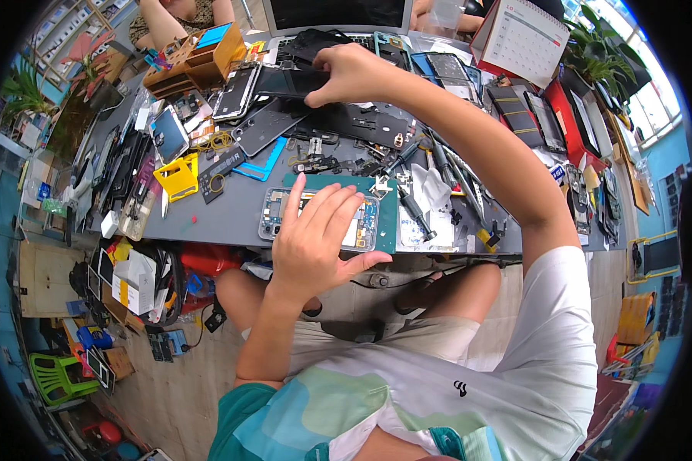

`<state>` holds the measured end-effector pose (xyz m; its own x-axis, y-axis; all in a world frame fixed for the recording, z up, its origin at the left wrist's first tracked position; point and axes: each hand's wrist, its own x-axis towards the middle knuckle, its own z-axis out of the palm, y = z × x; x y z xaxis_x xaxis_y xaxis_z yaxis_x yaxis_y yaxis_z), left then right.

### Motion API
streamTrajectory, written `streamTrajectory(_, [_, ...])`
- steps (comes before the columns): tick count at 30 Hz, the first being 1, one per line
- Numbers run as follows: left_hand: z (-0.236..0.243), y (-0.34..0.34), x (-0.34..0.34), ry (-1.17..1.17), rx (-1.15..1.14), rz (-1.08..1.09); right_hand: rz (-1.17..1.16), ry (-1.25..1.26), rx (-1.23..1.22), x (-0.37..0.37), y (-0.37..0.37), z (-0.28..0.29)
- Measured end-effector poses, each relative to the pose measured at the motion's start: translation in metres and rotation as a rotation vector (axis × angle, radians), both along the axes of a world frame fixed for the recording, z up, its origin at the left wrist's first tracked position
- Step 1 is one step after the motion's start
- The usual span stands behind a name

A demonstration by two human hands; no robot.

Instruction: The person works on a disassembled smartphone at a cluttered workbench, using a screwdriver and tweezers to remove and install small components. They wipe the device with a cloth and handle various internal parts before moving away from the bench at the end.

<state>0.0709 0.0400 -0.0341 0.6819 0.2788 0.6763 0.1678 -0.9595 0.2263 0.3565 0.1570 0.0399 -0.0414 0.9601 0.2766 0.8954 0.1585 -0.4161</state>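
My left hand (315,238) lies over an opened phone (272,213) in a clear frame, fingers stretched out across its exposed circuit boards, thumb out to the right. The phone rests on a green mat (386,230) at the desk's near edge. Farther back, my right hand (350,75) grips a black phone-sized panel (284,83) between thumb and fingers, above a pile of phone parts. A dark phone back (257,132) lies just below that panel. Beside the mat are screwdrivers (415,206) on white paper (432,230).
The grey desk (169,230) carries phone parts, a yellow holder (175,178), a wooden organizer (177,73), a laptop (335,14), a calendar (519,42) and a red box (569,123). People's hands and arms (427,17) show beyond. A cluttered bag (131,276) sits at lower left.
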Motion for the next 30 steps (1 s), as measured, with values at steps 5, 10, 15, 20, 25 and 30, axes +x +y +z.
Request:
streamTrajectory(5, [0.0, 0.0, -0.001, 0.01, 0.005, 0.004, 0.037, -0.152, 0.105, -0.01, 0.012, -0.016])
streamTrajectory(10, [-0.001, 0.001, -0.001, 0.016, 0.015, 0.011, 0.057, -0.204, 0.03, -0.004, 0.006, -0.02])
streamTrajectory(15, [0.0, 0.001, -0.001, 0.022, 0.013, 0.013, 0.041, -0.242, 0.044, -0.006, 0.004, -0.023])
streamTrajectory(20, [0.0, 0.001, 0.0, 0.026, -0.003, 0.01, 0.096, -0.239, 0.091, 0.006, -0.019, 0.001])
streamTrajectory(25, [-0.001, 0.001, -0.001, 0.025, -0.004, 0.012, 0.105, -0.189, -0.108, 0.033, -0.082, 0.019])
streamTrajectory(30, [-0.002, 0.001, 0.0, 0.018, -0.013, 0.007, 0.06, -0.248, -0.107, 0.031, -0.109, -0.008])
